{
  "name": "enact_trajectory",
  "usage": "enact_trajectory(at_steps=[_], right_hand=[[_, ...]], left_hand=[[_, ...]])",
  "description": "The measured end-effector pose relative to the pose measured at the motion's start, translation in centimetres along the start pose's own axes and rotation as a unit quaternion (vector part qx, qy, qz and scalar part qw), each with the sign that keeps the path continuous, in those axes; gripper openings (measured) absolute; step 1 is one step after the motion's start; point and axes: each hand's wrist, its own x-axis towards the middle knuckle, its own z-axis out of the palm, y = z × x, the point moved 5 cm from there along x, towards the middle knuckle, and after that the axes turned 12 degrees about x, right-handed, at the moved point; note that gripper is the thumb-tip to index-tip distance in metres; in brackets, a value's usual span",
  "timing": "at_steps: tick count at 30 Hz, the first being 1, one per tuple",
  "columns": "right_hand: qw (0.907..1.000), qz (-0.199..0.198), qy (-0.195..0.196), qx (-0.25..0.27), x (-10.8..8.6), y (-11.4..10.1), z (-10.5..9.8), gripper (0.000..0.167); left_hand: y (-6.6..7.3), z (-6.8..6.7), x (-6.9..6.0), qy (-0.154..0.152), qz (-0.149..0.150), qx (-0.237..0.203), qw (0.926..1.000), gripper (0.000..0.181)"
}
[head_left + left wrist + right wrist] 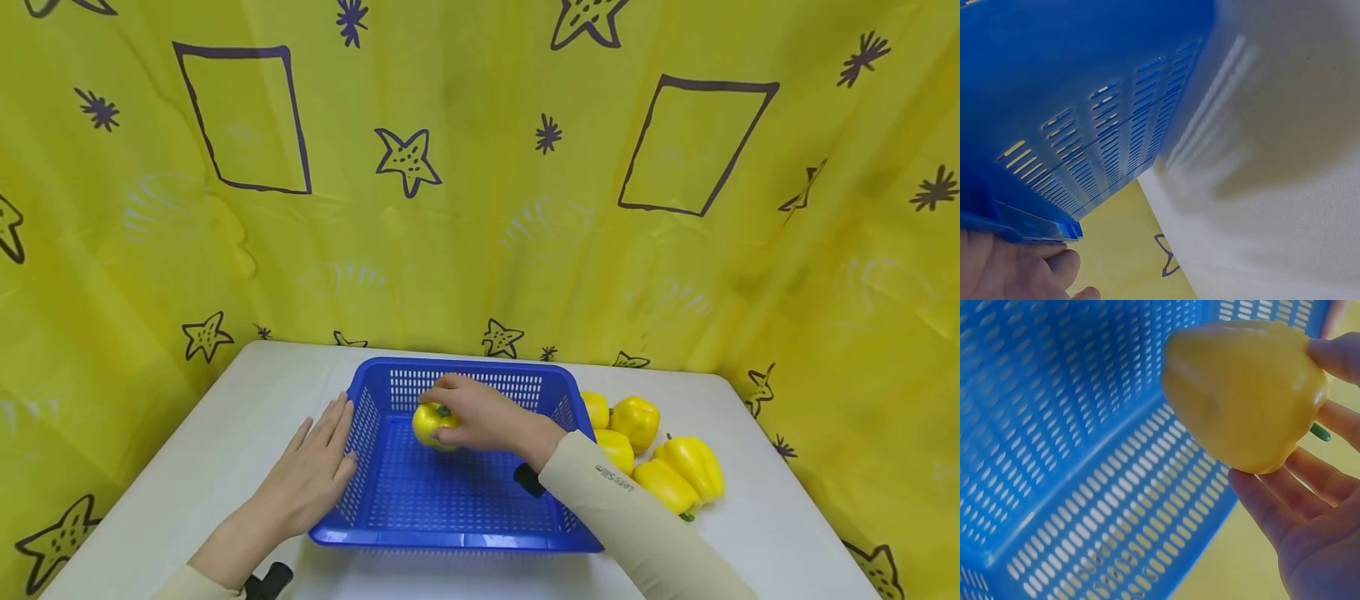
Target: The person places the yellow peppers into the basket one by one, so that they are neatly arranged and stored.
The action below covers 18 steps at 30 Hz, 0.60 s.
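A blue perforated basket stands on the white table. Inside its walls, toward the back left, my right hand grips a yellow bell pepper by its stem end. The right wrist view shows thumb and fingertips round the pepper, its green stem between them, and the basket behind. My left hand lies against the basket's left rim with its fingers nearly straight. In the left wrist view, that hand touches the rim of the basket from outside.
Several yellow peppers lie on the table just right of the basket, some partly hidden by its wall and my right sleeve. A yellow curtain with drawn stars hangs behind and at both sides of the table.
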Motion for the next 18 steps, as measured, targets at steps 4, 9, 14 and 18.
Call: enact_trajectory(at_steps=[4, 9, 14, 18], right_hand=[[0.9999, 0.003, -0.009, 0.010, 0.9, -0.3, 0.7, 0.045], [0.9998, -0.006, -0.018, 0.008, 1.7, -0.7, 1.4, 0.045], [0.9997, -0.009, -0.025, 0.002, 2.5, -0.9, 2.1, 0.045], [0.9997, -0.010, -0.021, -0.001, 3.2, -1.1, 2.5, 0.045]], left_hand=[[0.0, -0.1, 0.2, -0.005, -0.001, 0.001, 1.0000, 0.065], [-0.1, 0.0, 0.2, -0.004, 0.001, 0.000, 1.0000, 0.064], [-0.2, -0.1, 0.3, -0.006, 0.001, 0.002, 1.0000, 0.064], [-0.2, -0.2, 0.4, -0.009, -0.001, 0.003, 1.0000, 0.064]])
